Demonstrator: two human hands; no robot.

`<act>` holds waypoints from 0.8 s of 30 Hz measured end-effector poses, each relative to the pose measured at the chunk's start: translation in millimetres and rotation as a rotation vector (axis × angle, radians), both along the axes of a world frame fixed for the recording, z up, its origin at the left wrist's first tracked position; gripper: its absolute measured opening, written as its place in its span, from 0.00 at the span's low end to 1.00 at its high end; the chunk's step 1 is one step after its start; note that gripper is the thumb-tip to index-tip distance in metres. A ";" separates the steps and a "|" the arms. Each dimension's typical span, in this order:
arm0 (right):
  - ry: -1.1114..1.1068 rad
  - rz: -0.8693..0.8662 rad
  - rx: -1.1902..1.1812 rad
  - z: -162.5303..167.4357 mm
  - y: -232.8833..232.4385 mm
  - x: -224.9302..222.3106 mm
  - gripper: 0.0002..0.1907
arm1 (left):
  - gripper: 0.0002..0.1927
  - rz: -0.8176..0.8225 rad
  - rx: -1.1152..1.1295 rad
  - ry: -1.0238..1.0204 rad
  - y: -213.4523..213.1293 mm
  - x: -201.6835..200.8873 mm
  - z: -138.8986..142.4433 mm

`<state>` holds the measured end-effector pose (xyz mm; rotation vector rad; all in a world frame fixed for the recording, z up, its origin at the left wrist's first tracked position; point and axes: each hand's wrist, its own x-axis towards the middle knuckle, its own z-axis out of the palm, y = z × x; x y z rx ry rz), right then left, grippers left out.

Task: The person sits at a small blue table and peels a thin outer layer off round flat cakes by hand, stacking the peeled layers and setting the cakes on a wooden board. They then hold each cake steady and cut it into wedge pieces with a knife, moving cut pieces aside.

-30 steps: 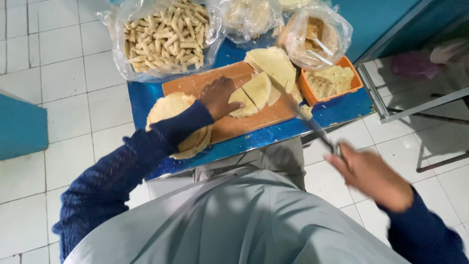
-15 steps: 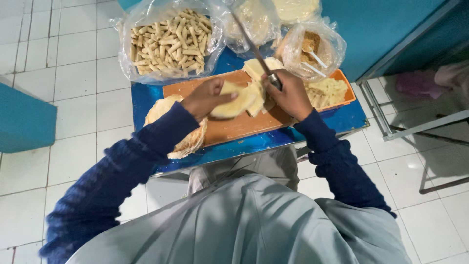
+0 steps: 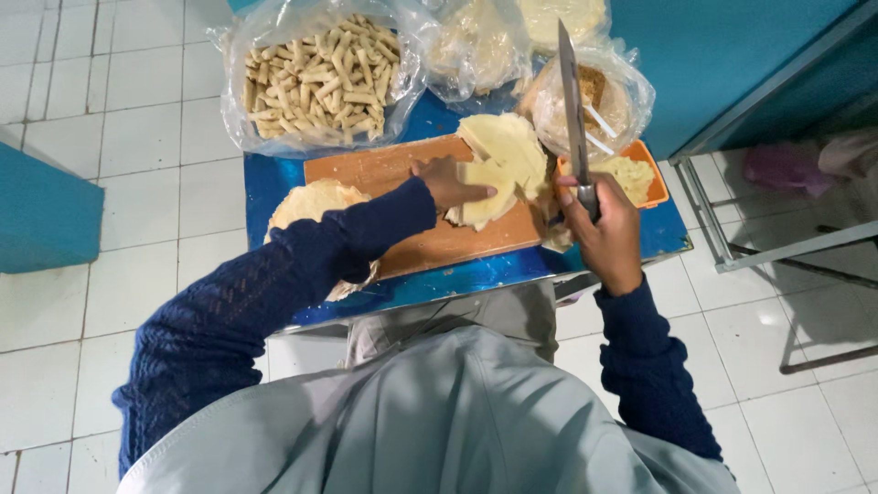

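knife up, hand on the dough

white floor tiles surround a small blue table (image 3: 274,187), seen from the head camera looking straight down. an orange-brown board (image 3: 439,240) lies across the table. the left hand (image 3: 448,183) lies flat, fingers spread, pressing a pale dough sheet (image 3: 485,197) at the board's right half; it grips nothing. more pale sheets (image 3: 508,146) overlap just beyond it, at the board's far right corner. the right hand (image 3: 599,233), just off the board's right end, is closed around the handle of a knife (image 3: 572,101), blade pointing up and away over the bags. a round stack of flat sheets (image 3: 311,203) sits at the board's left end, partly under the left sleeve. beyond the board, a clear bag of small rolls (image 3: 315,73) sits at the far left, with other clear bags (image 3: 476,50) beside it. an orange tray (image 3: 654,183) with pale filling stands right of the board.
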<state>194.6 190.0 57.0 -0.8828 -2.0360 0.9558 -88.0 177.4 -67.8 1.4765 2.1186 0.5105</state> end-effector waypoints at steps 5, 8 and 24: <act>-0.085 0.042 -0.050 0.2 -14.2 6.1 0.11 | 0.32 -0.170 0.049 -0.742 -18.5 -34.0 24.3; -0.153 0.045 -0.103 -0.7 -21.2 12.7 0.12 | 0.20 -0.060 -0.009 -0.909 -34.9 -86.5 35.8; -0.103 0.050 0.044 10.5 -23.5 19.9 0.13 | 0.46 -0.236 -0.003 0.266 91.5 -54.8 26.6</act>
